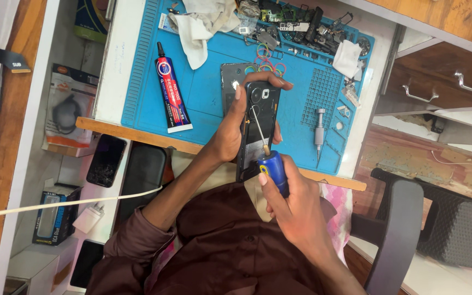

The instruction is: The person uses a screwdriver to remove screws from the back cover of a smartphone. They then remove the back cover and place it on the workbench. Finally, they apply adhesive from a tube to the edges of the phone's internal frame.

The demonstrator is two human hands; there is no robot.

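The left hand (230, 134) holds an opened phone (259, 128) upright on its long edge above the blue mat (208, 93). Its grip is closed around the phone: the palm and thumb lie on the left side of the case, and the fingertips (279, 84) curl over the top edge.

The right hand (296, 210) sits just below the left grip. Its grip is closed around the blue handle of a screwdriver (271, 169), with the thumb laid along the handle. The thin metal shaft runs up and to the left from this grip, and its tip rests inside the open back of the phone, near the middle of the case. Whether the tip is seated on a screw cannot be determined.

Left of the left grip, a glue tube (171, 90) with a black nozzle lies flat on the mat. Directly above the phone lie coloured rings (266, 61). A white cloth (200, 27) and loose parts (296, 24) lie further above. Right of both grips, a grey metal tool (319, 128) lies on the mat. The mat rests on the worktop (110, 65).
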